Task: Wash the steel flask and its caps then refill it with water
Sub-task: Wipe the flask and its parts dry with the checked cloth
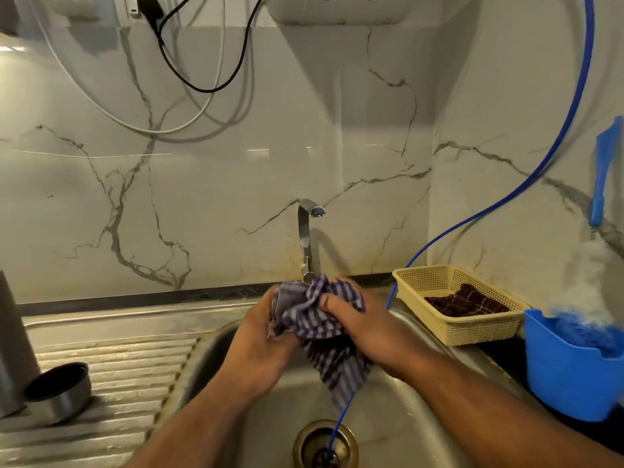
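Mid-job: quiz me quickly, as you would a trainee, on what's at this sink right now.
1. True or false: the left hand and right hand both grip the striped cloth over the sink.
2. Where does the steel flask stand? A) in the sink B) on the drainboard, at the left C) on a shelf
3. Fill in: the dark cloth lies in the yellow ____.
Key: 1 true; 2 B; 3 basket.
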